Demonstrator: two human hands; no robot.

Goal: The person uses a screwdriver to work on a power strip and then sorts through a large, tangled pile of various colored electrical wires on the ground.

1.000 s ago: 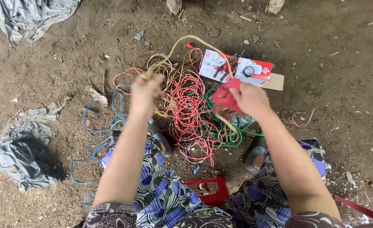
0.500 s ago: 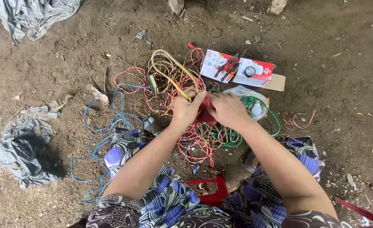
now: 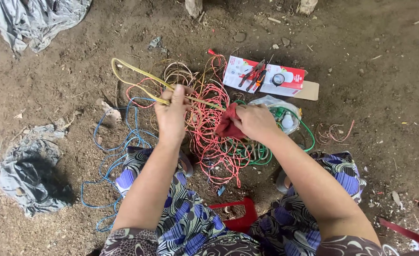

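My left hand (image 3: 172,114) grips a yellow wire (image 3: 132,73) that loops up and to the left over the dirt. My right hand (image 3: 254,122) is closed on a red cloth (image 3: 227,125), which wraps around the same yellow wire where it runs toward the right. Beneath both hands lies a tangle of red wire (image 3: 213,142), with green wire (image 3: 254,154) under the right wrist and blue wire (image 3: 110,156) spread to the left.
A flat red and white box (image 3: 289,81) with pliers (image 3: 253,76) on top lies beyond the wires. A clear plastic bag (image 3: 283,114) sits by the right hand. Grey cloths lie at the left (image 3: 24,166) and top left (image 3: 34,21). A red stool (image 3: 240,215) stands between my knees.
My left hand has moved left and away from the right hand, pulling the yellow wire out through the red cloth. The right hand stays over the wire pile.
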